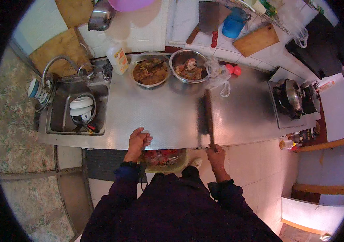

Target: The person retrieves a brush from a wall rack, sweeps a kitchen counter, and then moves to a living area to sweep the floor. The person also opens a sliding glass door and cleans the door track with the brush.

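My right hand grips the lower end of a long, narrow brown tool at the counter's front edge. The tool points away from me over the steel counter. A dark patch runs along its left side; blur hides whether that is bristles or a reflection. My left hand is over the front edge, fingers loosely bent and apart, with nothing visible in it. Behind, at the wall, are a bowl of brown cooked food and a steel bowl of meat pieces. A clear plastic bag lies beside the steel bowl.
At left, a sink holds stacked white bowls. A white bottle stands near the faucet. Pots sit on the stove at right. Below the counter edge is a basin of red items. Cleavers hang at the wall.
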### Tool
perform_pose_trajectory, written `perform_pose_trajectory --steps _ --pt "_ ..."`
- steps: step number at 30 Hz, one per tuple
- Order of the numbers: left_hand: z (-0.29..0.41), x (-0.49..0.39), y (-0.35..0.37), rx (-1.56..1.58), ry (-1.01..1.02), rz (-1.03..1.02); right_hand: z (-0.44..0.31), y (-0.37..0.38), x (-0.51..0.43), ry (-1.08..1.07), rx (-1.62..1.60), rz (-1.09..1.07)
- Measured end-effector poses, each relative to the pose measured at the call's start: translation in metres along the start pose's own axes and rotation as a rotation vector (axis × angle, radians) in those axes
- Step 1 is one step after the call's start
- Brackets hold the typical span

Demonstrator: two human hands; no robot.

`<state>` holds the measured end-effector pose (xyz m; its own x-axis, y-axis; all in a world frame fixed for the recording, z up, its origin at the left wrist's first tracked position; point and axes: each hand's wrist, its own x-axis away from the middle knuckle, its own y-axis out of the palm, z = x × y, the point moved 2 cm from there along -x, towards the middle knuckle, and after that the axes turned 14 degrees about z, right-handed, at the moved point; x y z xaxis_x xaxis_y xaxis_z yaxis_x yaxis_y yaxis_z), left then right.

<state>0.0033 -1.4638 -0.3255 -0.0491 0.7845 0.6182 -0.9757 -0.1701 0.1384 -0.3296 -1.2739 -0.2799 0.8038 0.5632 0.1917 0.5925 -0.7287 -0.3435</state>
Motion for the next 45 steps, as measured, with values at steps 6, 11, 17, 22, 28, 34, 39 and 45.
perform_pose_trajectory --steps 6,11,17,22,28,34,39,45 --pt "-0.006 0.024 0.054 -0.028 -0.006 0.076 0.01 -0.012 -0.031 -0.099 0.251 -0.459" --pt "-0.007 0.041 0.128 -0.073 0.041 0.028 0.014 -0.066 -0.09 0.085 0.075 -0.417" --pt "-0.01 0.029 0.226 -0.106 0.105 -0.031 0.017 -0.153 -0.16 0.213 -0.082 -0.232" --pt "-0.018 -0.02 0.304 -0.289 0.304 -0.162 0.023 -0.191 -0.188 0.235 -0.183 -0.109" --pt "0.001 -0.053 0.398 -0.833 0.879 -0.093 0.034 -0.204 -0.179 0.277 -0.204 -0.079" --pt "0.028 -0.059 0.455 -1.076 0.82 -0.067 0.032 -0.215 -0.172 0.308 -0.152 -0.078" --pt "0.005 -0.088 0.458 -1.158 0.881 -0.057 0.03 -0.216 -0.172 0.317 -0.141 -0.083" --pt "0.004 -0.096 0.441 -1.19 0.806 0.017 0.027 -0.204 -0.174 0.316 -0.101 -0.076"
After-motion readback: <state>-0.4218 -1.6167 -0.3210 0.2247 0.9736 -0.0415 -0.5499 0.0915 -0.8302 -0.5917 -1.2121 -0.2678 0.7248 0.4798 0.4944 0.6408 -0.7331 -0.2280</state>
